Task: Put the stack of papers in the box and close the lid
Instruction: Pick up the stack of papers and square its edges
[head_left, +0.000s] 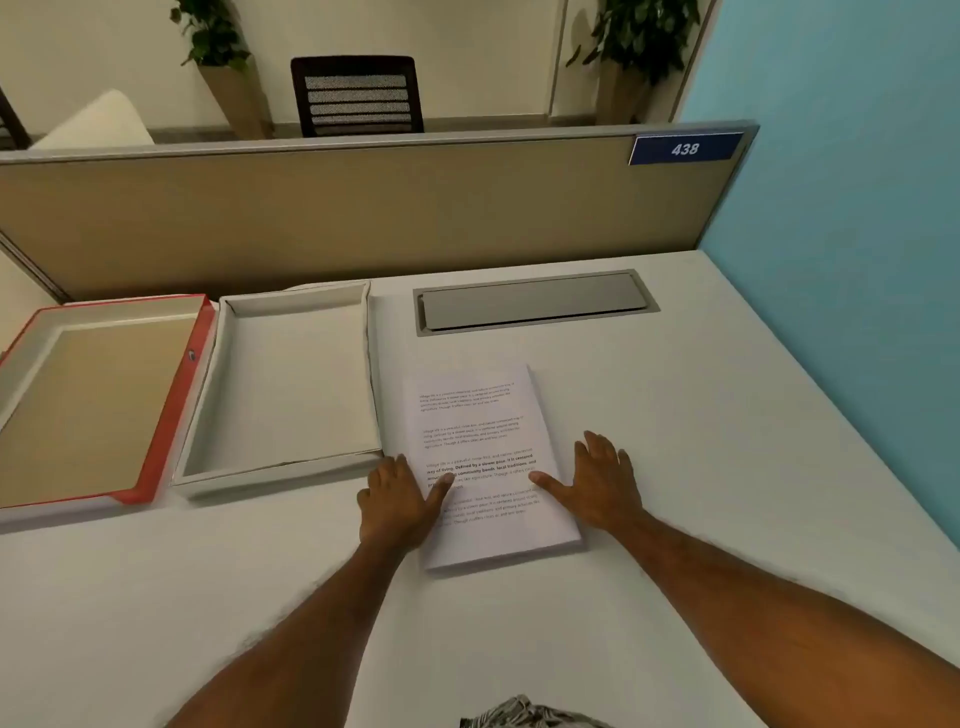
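Your left hand (397, 496) and right hand (602, 480) lay spread, flanking the stack of papers (491, 462) just right of the open box (291, 467). Squeeze both long edges evenly before lifting.

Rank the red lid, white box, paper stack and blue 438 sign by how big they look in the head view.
1. red lid and white box: look alike, and the frame crops the lid, so unranked.
2. paper stack
3. blue sign, though it sits farthest away.
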